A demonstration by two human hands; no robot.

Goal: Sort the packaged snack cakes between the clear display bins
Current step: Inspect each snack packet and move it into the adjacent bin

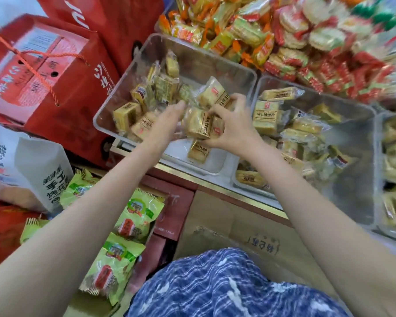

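Both hands reach into the left clear rectangular plastic bin (133,62) with rounded corners: the right hand (232,126) curls its fingers (238,104) around a cluster of pale yellow block-shaped snack cakes in crinkled transparent film (198,125). The left hand (167,121) presses against the same cluster with nearly straight fingers. The adjacent clear plastic bin (357,156) holds a loose heap of matching cakes, beside glossy red cardboard gift boxes (55,88).
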